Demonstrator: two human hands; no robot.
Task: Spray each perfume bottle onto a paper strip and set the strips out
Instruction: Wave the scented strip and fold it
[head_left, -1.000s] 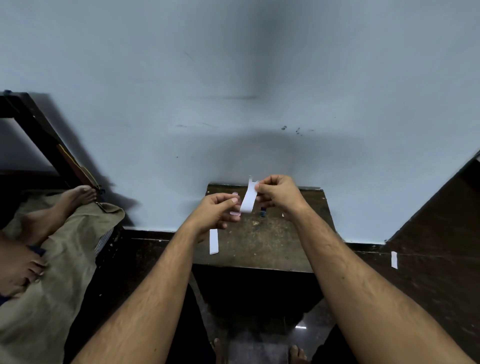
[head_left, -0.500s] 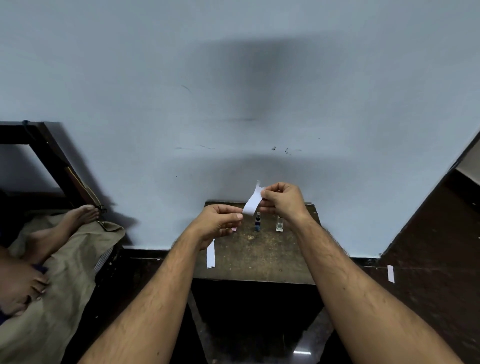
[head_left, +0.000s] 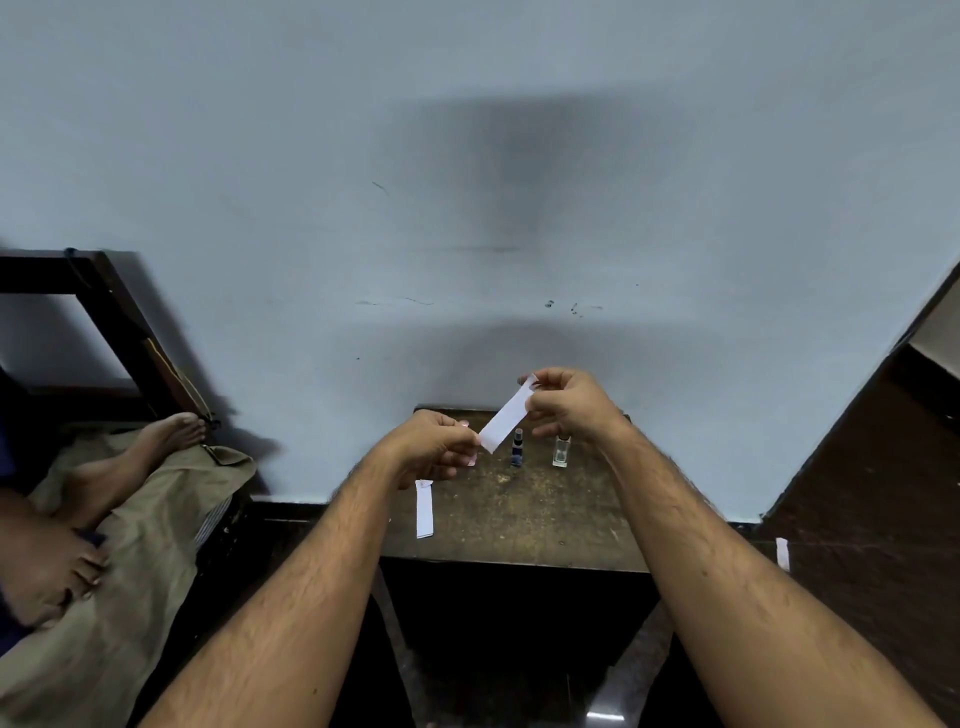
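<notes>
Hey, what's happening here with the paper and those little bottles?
A person holds a white paper strip stretched between both hands above a small wooden table: the left hand pinches its lower end, the right hand its upper end. Two small perfume bottles stand on the table, a dark blue one and a clear one. Neither is being handled. Another strip already lies flat on the table near the left wrist.

Dim, soft shadows, warped edges
</notes>
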